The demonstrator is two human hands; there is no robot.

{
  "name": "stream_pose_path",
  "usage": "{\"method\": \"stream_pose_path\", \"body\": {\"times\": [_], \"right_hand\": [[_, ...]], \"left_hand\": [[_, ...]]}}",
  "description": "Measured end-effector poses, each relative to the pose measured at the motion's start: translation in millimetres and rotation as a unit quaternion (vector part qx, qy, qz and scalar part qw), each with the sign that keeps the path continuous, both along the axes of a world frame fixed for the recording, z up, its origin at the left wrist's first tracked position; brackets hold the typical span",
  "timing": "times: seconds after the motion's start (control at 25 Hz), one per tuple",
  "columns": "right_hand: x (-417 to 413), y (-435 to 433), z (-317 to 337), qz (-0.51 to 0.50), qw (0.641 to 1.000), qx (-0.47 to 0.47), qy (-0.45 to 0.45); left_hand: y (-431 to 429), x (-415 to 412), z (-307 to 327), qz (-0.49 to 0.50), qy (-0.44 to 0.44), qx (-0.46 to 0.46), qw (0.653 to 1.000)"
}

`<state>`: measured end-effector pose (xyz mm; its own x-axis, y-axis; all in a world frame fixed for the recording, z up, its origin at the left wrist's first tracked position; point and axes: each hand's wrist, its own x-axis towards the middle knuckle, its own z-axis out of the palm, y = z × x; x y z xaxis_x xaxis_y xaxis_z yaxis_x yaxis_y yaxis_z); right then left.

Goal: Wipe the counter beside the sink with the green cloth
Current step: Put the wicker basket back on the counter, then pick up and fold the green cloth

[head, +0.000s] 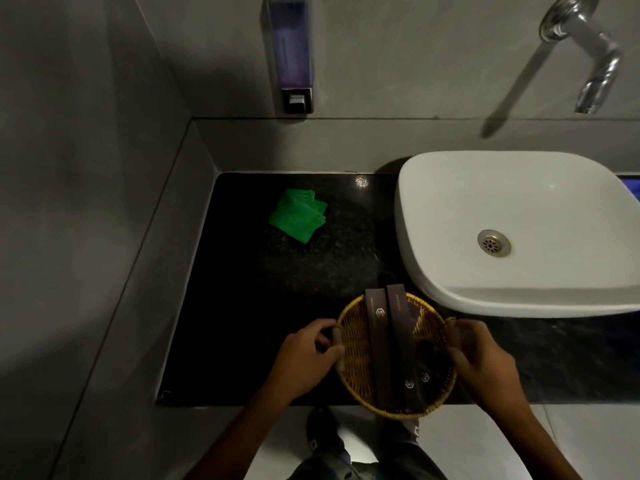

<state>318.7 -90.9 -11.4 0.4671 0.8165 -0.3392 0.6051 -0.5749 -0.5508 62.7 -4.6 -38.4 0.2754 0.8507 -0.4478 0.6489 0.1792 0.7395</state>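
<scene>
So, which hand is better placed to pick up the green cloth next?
Left. The left hand grips the basket on the side toward the green cloth; the right hand is nearer the sink.

We find the cloth (298,215) on the worktop (242,323), left of the sink (519,233). Nearer us, the basket (356,341) holds two boxes (391,344).

Both forearms reach forward from the bottom of my view, bare, angled slightly inward. Left hand (306,358): knuckles up, fingers (325,332) curled in toward the thumb, closed in a grip at its inner side. Right hand (485,362): back of hand toward me, fingers bent and closed on its inner side, somewhat blurred. Hands level, well apart.
</scene>
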Motion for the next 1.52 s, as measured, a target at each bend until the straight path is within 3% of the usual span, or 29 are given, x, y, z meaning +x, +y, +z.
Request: {"method": "stream_pose_path", "body": {"times": [0.28,0.48,0.56,0.76,0.88,1.04,1.24,1.32,1.4,1.52], "right_hand": [[-67.3,71.2,5.9,0.092,0.987,0.082,0.1],[-100.2,100.0,-11.7,0.108,0.98,0.101,0.135],[-93.3,99.8,-7.7,0.122,0.984,0.083,0.104],[-63.2,96.2,21.4,0.113,0.982,0.138,0.056],[-45.6,81.9,37.6,0.1,0.978,0.178,0.036],[-24.6,80.4,55.2,0.082,0.973,0.208,0.054],[6.7,109.1,73.9,0.046,0.957,0.264,0.108],[39.0,117.1,80.6,-0.007,0.948,0.281,0.147],[83.9,117.5,87.4,-0.05,0.941,0.225,0.248],[166.1,95.4,95.5,-0.1,0.858,0.176,0.472]], "left_hand": [[53.7,-73.2,16.5,0.117,0.068,0.077,0.988],[90.8,-104.3,10.4,0.087,0.187,0.066,0.976],[125.4,-95.9,15.2,0.08,0.192,0.101,0.973],[239.1,-21.4,5.5,0.06,0.114,0.107,0.986],[274.4,1.0,-10.5,0.16,0.046,0.024,0.986],[285.8,22.8,10.8,0.201,-0.096,-0.097,0.97],[243.0,79.8,90.9,0.191,-0.225,-0.055,0.954],[200.7,121.1,117.5,0.172,-0.266,-0.057,0.947],[151.6,175.1,128.2,0.146,-0.3,-0.081,0.939],[94.5,264.0,118.4,0.112,-0.33,-0.144,0.926]]}}
